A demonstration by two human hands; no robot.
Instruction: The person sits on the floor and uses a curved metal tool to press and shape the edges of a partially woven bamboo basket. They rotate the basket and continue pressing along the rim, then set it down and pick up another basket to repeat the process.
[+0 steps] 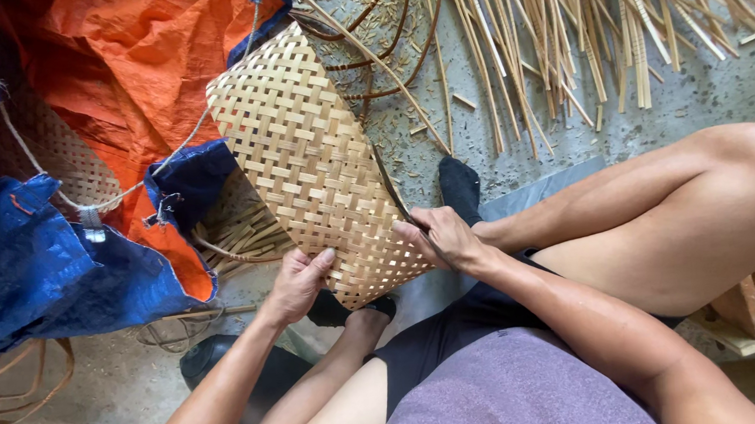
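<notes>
Woven basket (309, 159): light, stiff, slightly springy. Left hand (297, 282) clasping near edge, right hand (443, 237) pinching dark strip (391, 192) beside basket rim; best gripped at rim.

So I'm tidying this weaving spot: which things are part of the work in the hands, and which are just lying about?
In hand:
woven bamboo basket
dark strip
left hand, holding the basket's edge
right hand, pinching the strip

Lying about:
loose bamboo strips
orange and blue tarp
cord
wooden stool
</notes>
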